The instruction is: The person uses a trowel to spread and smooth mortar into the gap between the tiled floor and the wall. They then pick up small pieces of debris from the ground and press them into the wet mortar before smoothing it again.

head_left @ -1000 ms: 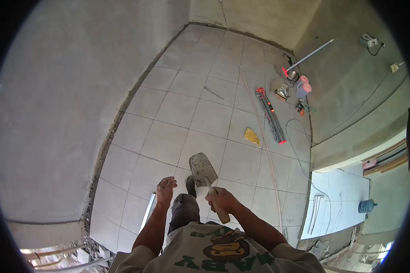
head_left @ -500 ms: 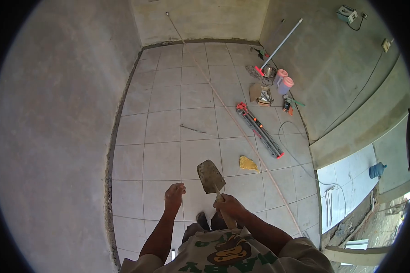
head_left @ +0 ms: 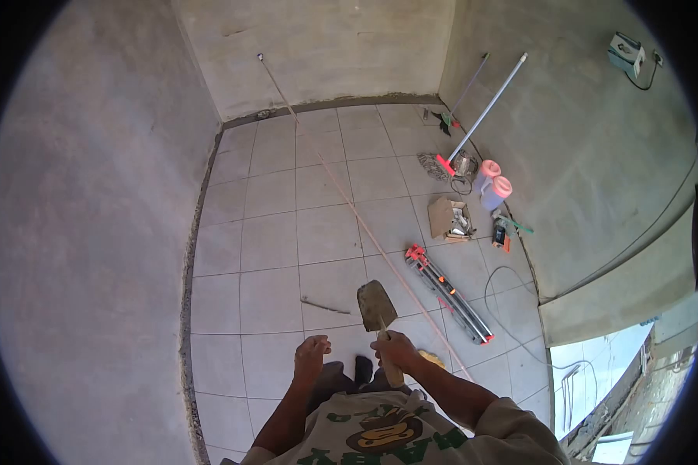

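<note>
Since earlier you are stepping forward; right hand (head_left: 396,349) clenching trowel (head_left: 375,304), left hand (head_left: 311,359) loosely curled, risking tripping on cutter (head_left: 450,294) beyond.

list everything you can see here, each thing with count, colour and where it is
trowel: 1, grey blade, wooden handle, in the right hand
tile cutter: 1, grey and red, floor right of the trowel
yellow cloth: 1, floor by the right forearm
pink jugs: 2, by the right wall
cardboard box: 1, brown, near the jugs
mop: 1, white pole, red head, leaning on the right wall
floor tiles: many, pale grey
left hand: empty
right hand: gripping the trowel
</note>
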A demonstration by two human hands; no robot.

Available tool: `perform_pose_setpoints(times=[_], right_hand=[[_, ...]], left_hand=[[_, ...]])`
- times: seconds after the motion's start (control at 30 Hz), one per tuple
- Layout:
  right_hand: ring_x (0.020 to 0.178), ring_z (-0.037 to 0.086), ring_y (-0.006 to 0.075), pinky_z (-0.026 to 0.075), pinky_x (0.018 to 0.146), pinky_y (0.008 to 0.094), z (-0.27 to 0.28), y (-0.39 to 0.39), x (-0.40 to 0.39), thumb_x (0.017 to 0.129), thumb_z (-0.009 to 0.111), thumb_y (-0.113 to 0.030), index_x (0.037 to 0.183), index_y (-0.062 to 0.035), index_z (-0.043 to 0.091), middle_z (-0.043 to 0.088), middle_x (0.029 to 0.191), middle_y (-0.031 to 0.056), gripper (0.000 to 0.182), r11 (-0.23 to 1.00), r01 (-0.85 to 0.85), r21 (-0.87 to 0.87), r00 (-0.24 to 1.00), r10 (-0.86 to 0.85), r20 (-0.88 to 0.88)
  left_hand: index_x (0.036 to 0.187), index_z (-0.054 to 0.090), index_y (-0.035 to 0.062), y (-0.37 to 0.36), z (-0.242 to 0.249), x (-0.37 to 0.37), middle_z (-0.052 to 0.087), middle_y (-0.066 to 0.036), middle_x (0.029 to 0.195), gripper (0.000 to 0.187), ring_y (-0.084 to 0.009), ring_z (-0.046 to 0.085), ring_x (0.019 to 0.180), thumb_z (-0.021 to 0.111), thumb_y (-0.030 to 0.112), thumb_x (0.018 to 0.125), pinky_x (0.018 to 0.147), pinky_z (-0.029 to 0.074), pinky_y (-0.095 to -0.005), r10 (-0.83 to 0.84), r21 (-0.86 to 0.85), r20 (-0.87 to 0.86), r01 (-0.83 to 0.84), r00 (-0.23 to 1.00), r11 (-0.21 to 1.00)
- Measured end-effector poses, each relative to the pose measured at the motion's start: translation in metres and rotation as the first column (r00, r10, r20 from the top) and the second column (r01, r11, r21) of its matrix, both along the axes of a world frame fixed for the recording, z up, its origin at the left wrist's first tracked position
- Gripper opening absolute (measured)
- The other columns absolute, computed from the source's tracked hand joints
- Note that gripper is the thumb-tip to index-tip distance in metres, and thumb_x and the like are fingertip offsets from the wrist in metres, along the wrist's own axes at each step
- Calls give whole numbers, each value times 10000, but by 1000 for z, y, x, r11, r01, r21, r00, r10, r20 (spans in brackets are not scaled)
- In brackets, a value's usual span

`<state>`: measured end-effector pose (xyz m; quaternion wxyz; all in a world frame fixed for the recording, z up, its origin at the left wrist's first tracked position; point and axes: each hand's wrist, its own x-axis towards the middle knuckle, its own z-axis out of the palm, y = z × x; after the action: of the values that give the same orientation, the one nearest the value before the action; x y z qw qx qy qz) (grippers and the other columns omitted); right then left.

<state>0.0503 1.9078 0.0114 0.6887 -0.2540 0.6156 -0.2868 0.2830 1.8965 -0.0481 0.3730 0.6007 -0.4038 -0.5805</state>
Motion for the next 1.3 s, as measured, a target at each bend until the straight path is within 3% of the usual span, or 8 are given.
perform_pose_setpoints(times=[0.23,0.43,0.5,0.6,0.87,1.07,1.17,1.3], right_hand=[[558,574,154,509,506,304,20,-217,-54,795,659,-209,939,-2,529,570,719,70,283,977,6,-212,996,-24,-83],[523,574,169,499,474,306,-17,-352,-106,785,672,-189,927,12,548,581,710,82,276,994,103,29,980,-97,-173],[523,580,175,500,482,312,-16,-395,-126,772,679,-183,907,17,556,591,710,84,271,981,151,125,974,-126,-190],[534,590,162,503,497,303,13,-471,-156,753,690,-194,901,8,571,614,694,77,278,995,58,86,934,-24,-356],[562,589,145,502,509,281,-30,-661,-231,733,712,-188,918,1,577,605,697,64,297,966,259,-11,952,-258,-166],[681,616,182,499,712,336,-84,-843,-327,691,750,-220,839,-9,628,632,725,95,285,989,-145,0,953,139,-270],[505,561,134,488,447,277,-26,-964,-359,716,726,-188,867,-5,566,589,663,59,287,979,-197,53,958,203,-204],[574,575,143,501,496,297,39,-1113,-386,745,696,-188,888,23,550,585,709,80,294,965,-261,-23,931,246,-271]], left_hand=[[1008,614,-29,-219,-25,-35,656,-110,863,284,-169,640,765,575,222,880,678,487,-270,17,-107,-12,-18,1000,994],[980,626,-9,-412,-50,-91,654,-94,830,263,-157,636,721,579,222,863,584,451,-242,-47,175,-70,59,996,983],[977,628,-15,-498,-64,-112,656,-100,832,266,-159,637,720,588,221,861,617,479,-252,-168,-13,-56,168,984,986],[999,623,-29,-619,5,-158,659,-107,843,283,-154,640,736,564,222,883,694,508,-277,-236,-99,-16,233,972,967],[951,630,-31,-857,7,-260,652,-76,768,305,-133,632,711,562,258,883,687,496,-269,-301,-268,35,299,953,916],[968,630,-33,-981,-25,-305,658,-90,815,281,-139,618,716,564,222,872,659,484,-264,-142,2,25,142,990,990],[1008,620,-33,-1034,-14,-301,661,-107,839,299,-160,636,742,555,221,864,622,461,-259,-50,64,45,47,998,997],[1047,608,-13,-1150,31,-330,657,-88,870,315,-152,626,774,552,247,878,706,454,-270,115,-29,-3,-115,993,993]])
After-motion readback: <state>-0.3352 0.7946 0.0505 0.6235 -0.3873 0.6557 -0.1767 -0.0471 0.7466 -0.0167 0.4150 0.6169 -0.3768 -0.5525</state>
